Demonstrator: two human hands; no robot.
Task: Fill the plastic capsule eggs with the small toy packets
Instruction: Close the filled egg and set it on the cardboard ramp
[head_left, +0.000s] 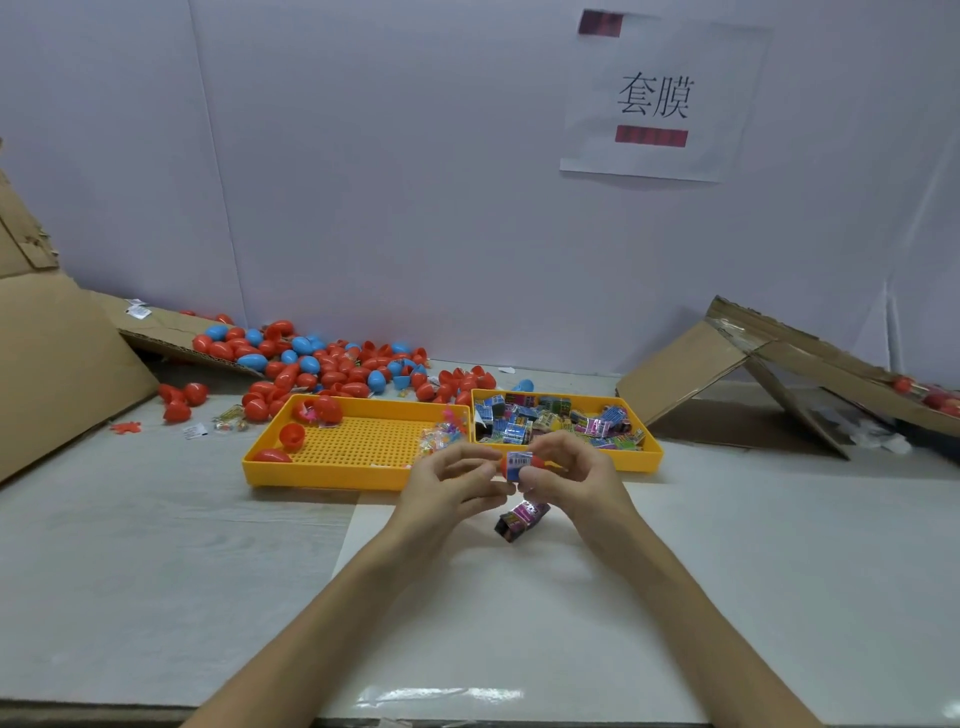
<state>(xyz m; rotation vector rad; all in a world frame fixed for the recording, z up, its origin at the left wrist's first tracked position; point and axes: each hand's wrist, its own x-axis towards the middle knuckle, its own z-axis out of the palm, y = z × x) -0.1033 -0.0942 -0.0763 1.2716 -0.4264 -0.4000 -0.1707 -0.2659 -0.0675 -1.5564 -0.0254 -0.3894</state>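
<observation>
Left hand (451, 480), right hand (574, 475): curled fingers (480, 472) pinch red capsule egg (537, 462), blue packet (518, 462) at it, above mid-counter (156, 571). Loose packet (521, 519) beneath; yellow trays (322, 479) behind.

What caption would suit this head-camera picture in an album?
The left hand and right hand hold a red egg in a printed wrap, in front of yellow trays.

L hand (451, 484) & R hand (572, 479) pinched red egg (538, 462) w/ blue packet (519, 460) against it; pink packet (521, 517) lay on table (156, 571) below, yellow trays (322, 480) behind.
</observation>
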